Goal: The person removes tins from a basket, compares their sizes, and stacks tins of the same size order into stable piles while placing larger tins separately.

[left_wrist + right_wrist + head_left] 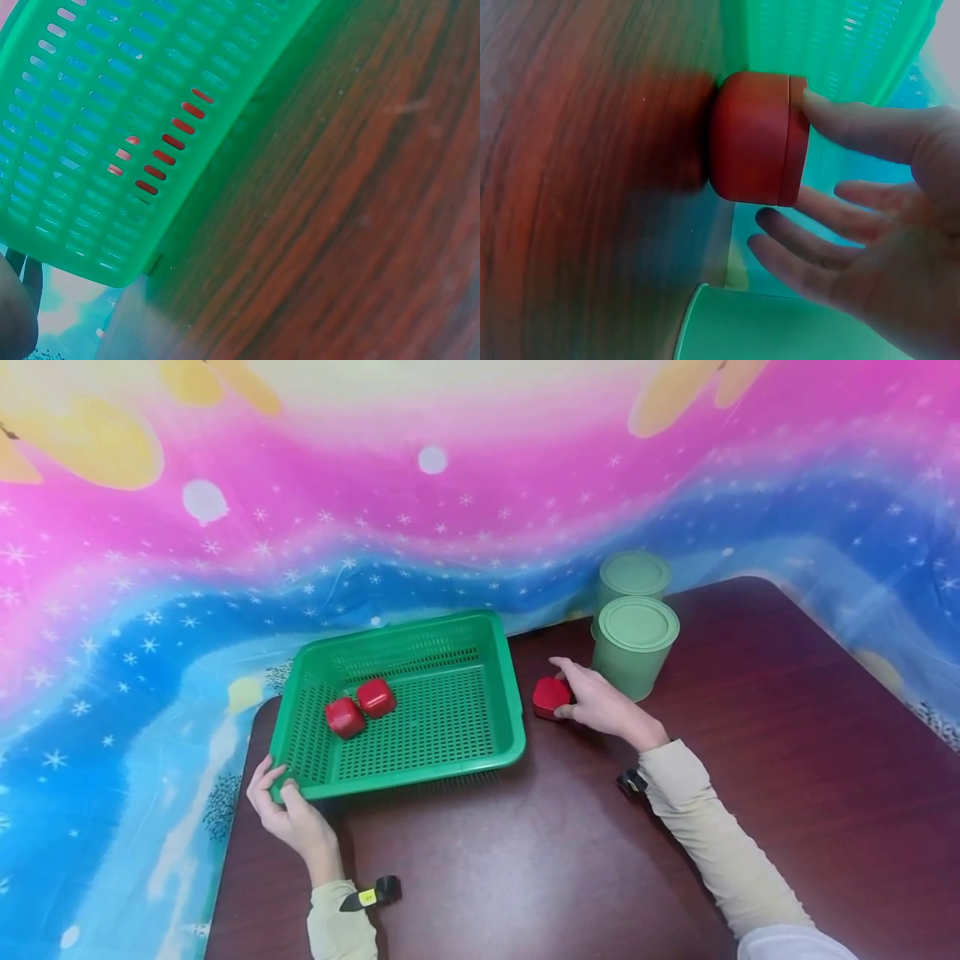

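Observation:
A green plastic basket (pixel 420 772) with perforated walls stands on the table, and my left hand (pixel 296 822) grips its near left corner, thumb by the rim. Two small red boxes (pixel 345 717) with rounded corners lie side by side in its left half. Right of the basket, my right hand (pixel 600 702) holds a third red box (pixel 754 139) between thumb and fingers, near its lid seam. That box sits upright at the tabletop; whether it touches the wood I cannot tell. In the left wrist view, red shows through slots in the basket wall (pixel 90 247).
Two light green lidded canisters (pixel 633 652) stand one behind the other, just beyond my right hand. The dark brown wooden table (pixel 510 860) has its far edge against a colourful printed cloth (pixel 450 527). Dark bands with small devices are on both wrists.

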`<state>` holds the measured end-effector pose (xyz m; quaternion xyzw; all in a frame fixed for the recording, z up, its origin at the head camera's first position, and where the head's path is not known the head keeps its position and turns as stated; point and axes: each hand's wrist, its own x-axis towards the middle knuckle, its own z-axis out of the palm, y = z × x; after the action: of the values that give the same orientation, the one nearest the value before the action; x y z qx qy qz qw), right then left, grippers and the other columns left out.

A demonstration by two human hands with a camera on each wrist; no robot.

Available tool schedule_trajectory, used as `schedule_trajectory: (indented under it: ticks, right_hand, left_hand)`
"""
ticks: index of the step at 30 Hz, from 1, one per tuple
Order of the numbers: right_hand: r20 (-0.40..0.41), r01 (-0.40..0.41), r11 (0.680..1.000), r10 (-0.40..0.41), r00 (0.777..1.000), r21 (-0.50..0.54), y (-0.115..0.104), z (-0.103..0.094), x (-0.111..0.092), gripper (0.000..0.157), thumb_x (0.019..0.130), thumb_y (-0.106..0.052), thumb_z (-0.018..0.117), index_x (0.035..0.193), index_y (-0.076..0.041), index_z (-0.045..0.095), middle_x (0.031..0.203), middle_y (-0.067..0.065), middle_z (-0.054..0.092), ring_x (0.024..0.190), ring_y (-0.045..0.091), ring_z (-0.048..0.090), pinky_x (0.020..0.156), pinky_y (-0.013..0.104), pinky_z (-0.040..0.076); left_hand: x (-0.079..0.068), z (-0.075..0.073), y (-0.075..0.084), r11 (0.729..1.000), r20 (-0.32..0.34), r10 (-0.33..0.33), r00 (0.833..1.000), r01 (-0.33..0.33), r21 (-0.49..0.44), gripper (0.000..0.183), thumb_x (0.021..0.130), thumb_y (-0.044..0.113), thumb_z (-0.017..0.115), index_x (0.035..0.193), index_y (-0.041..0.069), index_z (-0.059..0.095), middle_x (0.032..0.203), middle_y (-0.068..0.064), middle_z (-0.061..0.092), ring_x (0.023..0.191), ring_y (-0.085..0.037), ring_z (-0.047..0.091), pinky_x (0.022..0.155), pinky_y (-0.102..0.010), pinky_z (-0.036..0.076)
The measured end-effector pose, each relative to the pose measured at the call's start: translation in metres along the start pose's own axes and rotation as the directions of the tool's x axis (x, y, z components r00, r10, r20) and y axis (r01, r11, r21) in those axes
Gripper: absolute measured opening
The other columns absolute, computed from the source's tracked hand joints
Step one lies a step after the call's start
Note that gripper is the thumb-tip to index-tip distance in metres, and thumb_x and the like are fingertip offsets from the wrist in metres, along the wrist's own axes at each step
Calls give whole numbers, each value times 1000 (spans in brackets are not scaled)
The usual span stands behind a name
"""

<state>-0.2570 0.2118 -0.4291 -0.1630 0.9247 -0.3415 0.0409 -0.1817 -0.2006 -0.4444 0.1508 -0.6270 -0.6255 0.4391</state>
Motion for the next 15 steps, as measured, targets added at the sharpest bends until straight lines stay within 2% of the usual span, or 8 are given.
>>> schedule_trajectory:
  ticks: [3,6,10,15]
  right_hand:
    - [2,29,999,-29,1000,-16,-2,-2,-1,78,89,8,67,157,3,31,150,26,48,136,42,49,109,53,43]
    - [-5,35,999,-36,999,-24,-8,-5,-2,80,89,7,67,159,2,30,158,24,39,143,42,40,113,55,37]
    - [-17,28,999,-29,999,-28,-18,-12,-1,80,90,0,72,159,1,31,156,23,41,142,42,40,113,55,37]
    - [-35,43,998,-44,998,-47,-35,-25,3,75,93,-2,69,158,2,33,156,22,42,143,42,39,113,57,35]
  left_hand:
    - [-1,-1,-1,1000,0,-3,1000,3,-6,30,96,-2,39,113,-21,56,138,-10,59,128,-23,50,90,-29,35]
    - [-1,-2,-1,1000,3,-4,1000,4,-14,30,96,-2,39,112,-22,55,138,-11,59,128,-23,50,91,-29,35]
    - [-2,-2,-1,1000,8,3,1000,-3,-16,30,96,-2,40,112,-22,54,138,-12,58,129,-24,50,92,-30,34]
    - [-1,-1,1,1000,12,17,1000,-17,-6,30,96,-1,40,112,-22,55,138,-12,59,129,-24,50,93,-30,34]
